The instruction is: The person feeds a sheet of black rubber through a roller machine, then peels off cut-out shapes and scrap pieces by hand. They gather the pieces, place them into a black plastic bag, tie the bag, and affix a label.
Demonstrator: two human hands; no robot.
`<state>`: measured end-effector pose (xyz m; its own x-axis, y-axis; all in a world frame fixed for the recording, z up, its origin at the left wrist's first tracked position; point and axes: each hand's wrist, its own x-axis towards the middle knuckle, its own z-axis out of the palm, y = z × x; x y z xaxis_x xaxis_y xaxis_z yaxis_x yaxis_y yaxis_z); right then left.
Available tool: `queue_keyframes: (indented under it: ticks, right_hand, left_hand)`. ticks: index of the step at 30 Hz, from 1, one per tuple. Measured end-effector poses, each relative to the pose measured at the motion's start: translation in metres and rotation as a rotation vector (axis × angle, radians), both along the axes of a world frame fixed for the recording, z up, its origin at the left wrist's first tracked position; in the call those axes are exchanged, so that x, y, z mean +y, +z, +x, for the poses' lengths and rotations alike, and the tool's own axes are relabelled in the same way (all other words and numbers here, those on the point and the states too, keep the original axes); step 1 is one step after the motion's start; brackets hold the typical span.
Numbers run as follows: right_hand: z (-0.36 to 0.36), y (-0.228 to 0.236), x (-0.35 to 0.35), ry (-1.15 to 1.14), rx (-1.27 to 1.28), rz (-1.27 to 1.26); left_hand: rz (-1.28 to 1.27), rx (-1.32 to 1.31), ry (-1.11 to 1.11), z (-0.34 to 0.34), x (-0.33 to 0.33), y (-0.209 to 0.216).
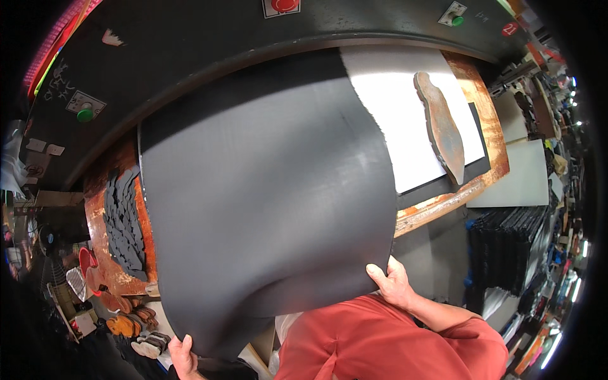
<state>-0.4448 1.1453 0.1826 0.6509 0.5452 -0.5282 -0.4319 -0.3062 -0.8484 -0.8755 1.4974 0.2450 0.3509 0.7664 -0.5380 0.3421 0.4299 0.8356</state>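
Note:
A large black sheet [266, 183], smooth and flexible, lies across the wooden table and hangs over its front edge toward me. My left hand [183, 356] grips its near left corner, thumb on top. At the near right corner, my right hand [391, 283] pinches the edge between thumb and fingers. Between the two hands the sheet sags in a fold. To its right, a rusty metal sole-shaped cutting die [441, 123] rests on a white board [405, 136], partly covered by the sheet's right edge. The fingers under the sheet are hidden.
A dark machine beam [209, 38] spans the far side, with green buttons [85, 115] and a red button [282, 5]. Black offcuts [125, 221] pile on the table's left. A stack of black sheets [506, 247] stands at right; sole-shaped pieces [123, 325] lie at lower left.

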Motion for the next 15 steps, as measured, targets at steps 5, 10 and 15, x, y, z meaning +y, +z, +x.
queue_keyframes:
  ticks: [5, 10, 15]
  right_hand:
    - [-0.003, -0.009, 0.007, -0.05, -0.017, 0.011]
    - [0.099, -0.022, 0.043, -0.033, -0.466, 0.015]
    - [0.278, -0.029, 0.14, 0.064, -0.68, -0.429]
  left_hand:
    - [0.137, -0.011, -0.072, 0.029, 0.016, 0.009]
    - [0.397, 0.142, -0.2, 0.109, 0.059, 0.007]
    - [0.488, 0.126, -0.184, 0.252, 0.142, -0.012]
